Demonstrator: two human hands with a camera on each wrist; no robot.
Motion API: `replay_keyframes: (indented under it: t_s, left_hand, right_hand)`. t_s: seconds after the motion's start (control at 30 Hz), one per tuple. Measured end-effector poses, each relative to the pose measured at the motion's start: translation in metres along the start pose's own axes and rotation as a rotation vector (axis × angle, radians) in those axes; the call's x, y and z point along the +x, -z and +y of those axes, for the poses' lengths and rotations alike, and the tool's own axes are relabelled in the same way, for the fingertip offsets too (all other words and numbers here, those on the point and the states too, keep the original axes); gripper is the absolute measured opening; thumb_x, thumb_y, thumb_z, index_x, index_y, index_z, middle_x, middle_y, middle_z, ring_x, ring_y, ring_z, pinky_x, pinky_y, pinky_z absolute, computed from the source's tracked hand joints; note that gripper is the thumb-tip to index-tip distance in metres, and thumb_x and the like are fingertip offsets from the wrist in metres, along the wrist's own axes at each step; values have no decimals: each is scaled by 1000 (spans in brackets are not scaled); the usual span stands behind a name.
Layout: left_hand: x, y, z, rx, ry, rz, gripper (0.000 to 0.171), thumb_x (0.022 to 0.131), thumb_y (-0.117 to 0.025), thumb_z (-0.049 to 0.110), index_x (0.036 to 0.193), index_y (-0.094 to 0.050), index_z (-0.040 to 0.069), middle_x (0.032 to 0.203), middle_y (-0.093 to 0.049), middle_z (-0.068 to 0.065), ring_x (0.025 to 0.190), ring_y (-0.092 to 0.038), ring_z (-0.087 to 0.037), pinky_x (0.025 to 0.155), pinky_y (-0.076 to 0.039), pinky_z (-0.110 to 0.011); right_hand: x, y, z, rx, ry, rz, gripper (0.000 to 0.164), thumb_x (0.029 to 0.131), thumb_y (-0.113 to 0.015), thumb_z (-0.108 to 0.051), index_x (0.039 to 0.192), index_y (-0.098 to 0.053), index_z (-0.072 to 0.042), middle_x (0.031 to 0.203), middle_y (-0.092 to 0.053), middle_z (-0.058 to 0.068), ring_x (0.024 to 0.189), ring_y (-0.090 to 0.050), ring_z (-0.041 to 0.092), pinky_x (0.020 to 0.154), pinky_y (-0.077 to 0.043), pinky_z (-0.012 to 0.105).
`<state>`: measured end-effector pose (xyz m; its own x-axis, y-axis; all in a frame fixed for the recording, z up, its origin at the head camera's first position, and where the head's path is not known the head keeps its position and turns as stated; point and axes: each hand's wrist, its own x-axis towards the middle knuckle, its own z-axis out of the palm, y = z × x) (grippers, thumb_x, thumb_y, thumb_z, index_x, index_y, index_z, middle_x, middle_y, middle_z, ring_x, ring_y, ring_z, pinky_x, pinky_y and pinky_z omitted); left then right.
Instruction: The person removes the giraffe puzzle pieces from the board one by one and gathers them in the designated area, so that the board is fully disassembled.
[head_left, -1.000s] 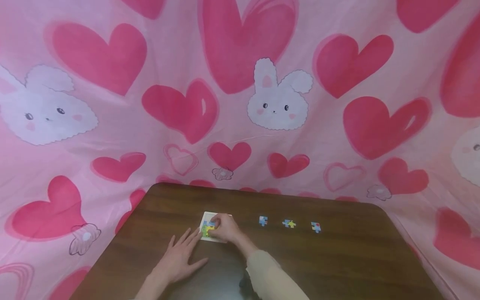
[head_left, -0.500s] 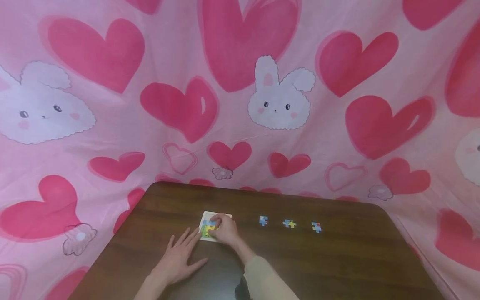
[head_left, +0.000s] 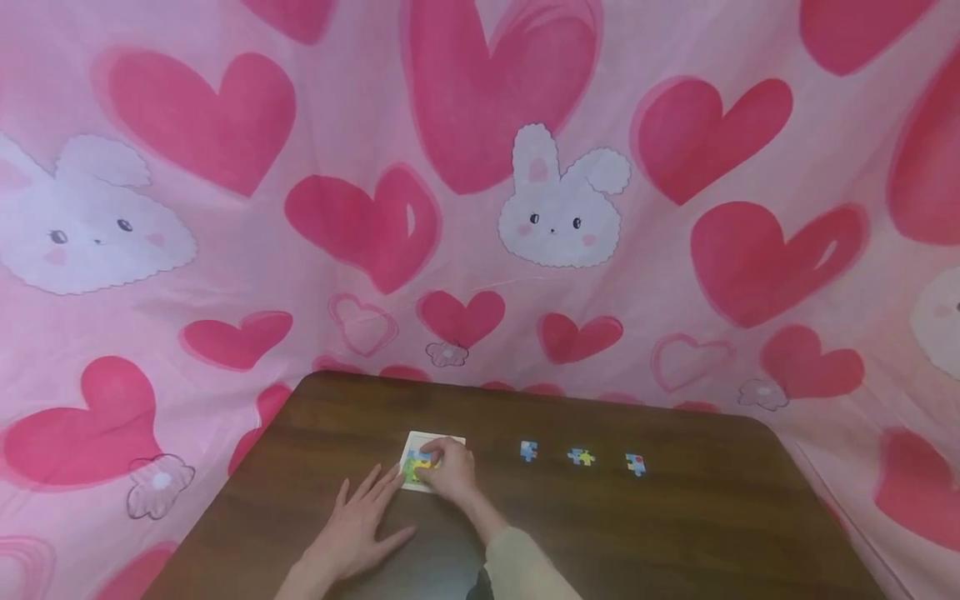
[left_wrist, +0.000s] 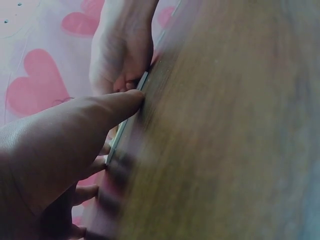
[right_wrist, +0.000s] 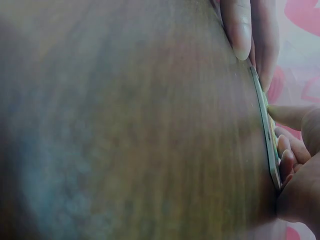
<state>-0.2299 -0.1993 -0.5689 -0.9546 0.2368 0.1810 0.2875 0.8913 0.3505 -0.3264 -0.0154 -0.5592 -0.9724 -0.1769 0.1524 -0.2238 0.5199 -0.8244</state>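
A small jigsaw puzzle in a white tray (head_left: 431, 435) lies on the table, left of centre in the head view. Blue, yellow and green pieces show in its left part; the right part is hidden under my right hand (head_left: 454, 467). That hand's fingers are curled, with thumb and index finger at a yellow puzzle piece (head_left: 426, 466) in the tray. In the right wrist view, the right thumb (right_wrist: 287, 115) reaches over the tray's edge. My left hand (head_left: 356, 525) lies with spread, straight fingers on the table, its fingertips at the tray's left edge.
To the right of the tray, three loose jigsaw pieces stand in a row: a blue and white one (head_left: 528, 451), a blue and yellow one (head_left: 581, 457), and a blue one with a red spot (head_left: 636, 464). Pink heart-printed cloth (head_left: 465, 250) hangs behind the dark wooden table (head_left: 675, 533).
The head view has shifted slightly. Both hands keep nearly the same place at the tray, the right one with only a small movement of its fingers. The loose pieces have not moved.
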Motion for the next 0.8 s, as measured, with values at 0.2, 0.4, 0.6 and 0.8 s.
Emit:
replay_keyframes:
  t_s: [0.2, 0.4, 0.6, 0.8]
  left_hand:
    - [-2, -1, 3, -4, -1, 10, 88, 93, -77, 66, 161, -57, 14, 170, -54, -8, 160, -46, -43, 123, -27, -85]
    - [-1, -2, 4, -10, 2, -8, 89, 93, -75, 67, 162, -55, 15, 171, -53, -7, 161, -45, -43, 123, -26, -86]
    - [-1, -1, 5, -17, 7, -3, 89, 92, -77, 67, 161, -56, 14, 170, -54, -8, 160, -45, -43, 124, -26, -86]
    - [-1, 0, 5, -3, 13, 5, 89, 92, -77, 66, 161, -56, 13, 170, -54, -8, 160, -45, -43, 124, -27, -86]
  right_hand:
    - [-4, 0, 1, -2, 0, 12, 27, 82, -94, -14, 106, -83, -10, 81, -67, 0, 81, -53, 11, 82, -42, 32]
    - [-6, 0, 1, -25, 19, 38, 29, 81, -96, -16, 105, -82, -7, 80, -65, 0, 77, -52, 6, 86, -41, 35]
    - [-5, 0, 3, -10, 44, 41, 29, 80, -95, -12, 105, -81, -9, 80, -62, -1, 76, -50, 4, 90, -41, 37]
    - [-2, 0, 9, 21, 60, 14, 30, 82, -91, -8, 108, -78, -12, 80, -65, -2, 76, -49, 4, 85, -40, 32]
